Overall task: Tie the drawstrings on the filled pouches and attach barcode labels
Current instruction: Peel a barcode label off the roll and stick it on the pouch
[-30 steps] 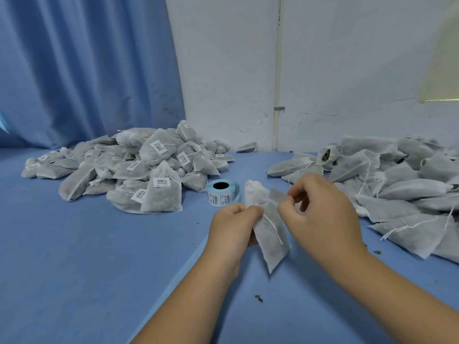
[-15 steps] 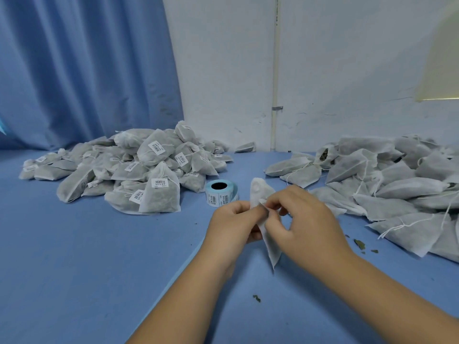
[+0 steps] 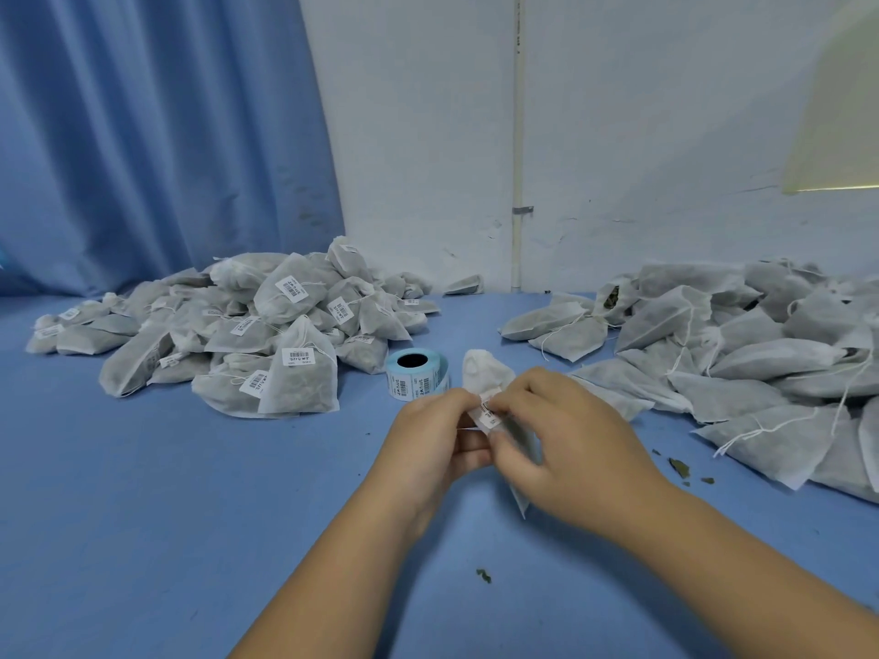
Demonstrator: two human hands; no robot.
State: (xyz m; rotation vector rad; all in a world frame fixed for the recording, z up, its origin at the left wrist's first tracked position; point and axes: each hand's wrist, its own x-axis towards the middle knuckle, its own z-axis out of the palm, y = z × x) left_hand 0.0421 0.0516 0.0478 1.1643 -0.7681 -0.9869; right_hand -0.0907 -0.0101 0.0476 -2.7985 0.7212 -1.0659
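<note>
A white filled pouch [image 3: 486,373] hangs upright above the blue table, held between both hands. My left hand [image 3: 430,444] pinches its neck from the left. My right hand [image 3: 566,439] pinches the same spot from the right, fingers curled over a small white barcode label [image 3: 487,418] at the neck. The pouch's lower part is mostly hidden behind my right hand; only its bottom corner [image 3: 522,506] shows. A blue roll of barcode labels [image 3: 416,375] stands on the table just behind my left hand.
A heap of labelled, tied pouches [image 3: 266,335] lies at the back left. A heap of unlabelled pouches [image 3: 742,368] with loose strings spreads along the right. Dried leaf crumbs [image 3: 678,468] lie near it. A blue curtain [image 3: 157,135] and white wall stand behind.
My right hand has closed in on my left at the pouch's neck. A barcode label now shows between the fingertips, where earlier only the drawstring was visible.
</note>
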